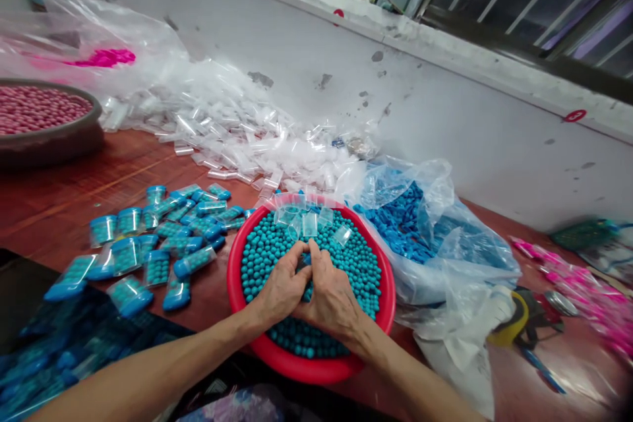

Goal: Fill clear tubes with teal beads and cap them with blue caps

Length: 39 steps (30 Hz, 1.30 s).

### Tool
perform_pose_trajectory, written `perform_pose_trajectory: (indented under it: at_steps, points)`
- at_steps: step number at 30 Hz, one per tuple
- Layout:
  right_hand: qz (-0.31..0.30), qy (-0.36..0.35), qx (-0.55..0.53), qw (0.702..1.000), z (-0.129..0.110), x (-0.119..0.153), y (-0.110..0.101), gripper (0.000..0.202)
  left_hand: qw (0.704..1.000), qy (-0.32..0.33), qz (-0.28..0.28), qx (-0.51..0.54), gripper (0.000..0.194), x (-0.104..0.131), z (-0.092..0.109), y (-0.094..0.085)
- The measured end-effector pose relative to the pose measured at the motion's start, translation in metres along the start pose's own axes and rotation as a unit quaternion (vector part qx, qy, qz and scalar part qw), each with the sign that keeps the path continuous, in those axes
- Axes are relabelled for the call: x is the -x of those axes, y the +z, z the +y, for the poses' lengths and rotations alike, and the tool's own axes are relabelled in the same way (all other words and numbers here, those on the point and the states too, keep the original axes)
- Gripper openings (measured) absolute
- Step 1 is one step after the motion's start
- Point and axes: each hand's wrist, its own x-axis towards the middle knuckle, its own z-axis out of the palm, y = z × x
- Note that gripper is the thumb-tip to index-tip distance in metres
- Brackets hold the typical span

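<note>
L grip (279,285) & R grip (333,293) meet at fingertips above teal beads (366,270) in red basin (306,372); can't tell if they pinch clear sleeve (310,224) just past them, over beads. Sleeve prob. light, slick, thin-walled, may crease; hold lightly by side edges, approx. midway

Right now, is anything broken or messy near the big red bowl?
Yes. The white wall behind has grey patches, seemingly chipped paint, breaking its pale surface. Also, clear containers lie jumbled on the table beyond the red bowl, looking messy; I can't tell whether they spilled.
</note>
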Motion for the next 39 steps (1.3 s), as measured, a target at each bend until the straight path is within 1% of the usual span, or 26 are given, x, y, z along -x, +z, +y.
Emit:
perform_pose_trajectory:
  at_steps: [2, 4, 6, 8, 10, 11, 14, 17, 19, 22, 26, 28, 30, 33, 36, 39]
  points:
    - [-0.001, 0.0, -0.018, 1.0, -0.001, -0.002, 0.0, 0.092, 1.0, -0.019, 0.0, 0.018, 0.011, -0.001, 0.002, 0.0]
    - [-0.002, 0.004, -0.071, 0.997, 0.0, -0.001, -0.003, 0.092, 0.997, -0.044, -0.01, 0.06, 0.017, -0.001, 0.004, 0.0]
    - [0.003, 0.008, -0.14, 0.99, 0.003, 0.0, -0.006, 0.094, 0.99, -0.067, -0.02, 0.125, 0.026, 0.0, 0.007, -0.001]
    - [0.005, 0.021, -0.19, 0.982, 0.007, 0.003, -0.008, 0.094, 0.976, -0.083, -0.025, 0.201, 0.036, 0.0, 0.009, -0.001]
    - [-0.011, 0.038, -0.2, 0.979, 0.011, 0.005, -0.009, 0.092, 0.964, -0.091, -0.022, 0.249, 0.041, 0.001, 0.01, -0.002]
    - [-0.021, 0.04, -0.191, 0.981, 0.013, 0.006, -0.009, 0.09, 0.963, -0.093, -0.018, 0.251, 0.041, 0.001, 0.011, -0.002]
    - [-0.027, 0.013, -0.132, 0.991, 0.016, 0.006, -0.011, 0.092, 0.978, -0.087, -0.008, 0.187, 0.038, 0.001, 0.009, -0.002]
    - [-0.033, -0.019, -0.089, 0.995, 0.016, 0.005, -0.015, 0.098, 0.99, -0.078, -0.009, 0.116, 0.041, 0.0, 0.008, -0.002]
    - [-0.042, -0.021, -0.082, 0.996, 0.015, 0.004, -0.017, 0.096, 0.995, -0.067, -0.004, 0.076, 0.041, 0.0, 0.007, -0.001]
    - [-0.024, 0.002, -0.081, 0.996, 0.012, 0.005, -0.014, 0.087, 0.999, -0.041, 0.003, 0.029, 0.039, 0.0, 0.006, -0.001]
    - [-0.004, 0.052, -0.07, 0.996, 0.008, 0.008, -0.008, 0.08, 0.999, -0.034, -0.009, 0.017, 0.038, -0.001, 0.007, 0.0]
    - [0.003, 0.06, -0.058, 0.996, 0.006, 0.009, -0.007, 0.079, 1.0, -0.029, -0.006, 0.003, 0.038, 0.0, 0.008, 0.0]
    - [0.007, 0.048, -0.051, 0.998, 0.005, 0.01, -0.007, 0.076, 1.0, -0.024, -0.006, -0.016, 0.036, 0.0, 0.009, 0.001]
    - [0.005, 0.02, -0.055, 0.998, 0.003, 0.008, -0.006, 0.069, 0.999, -0.022, -0.004, -0.039, 0.026, 0.001, 0.008, 0.001]
    - [0.018, 0.017, -0.043, 0.999, 0.0, 0.004, -0.005, 0.066, 0.998, -0.026, 0.009, -0.049, 0.019, 0.001, 0.006, 0.0]
    - [0.028, 0.017, -0.018, 0.999, -0.003, 0.001, -0.003, 0.062, 0.998, -0.031, 0.018, -0.044, 0.017, 0.001, 0.004, -0.001]
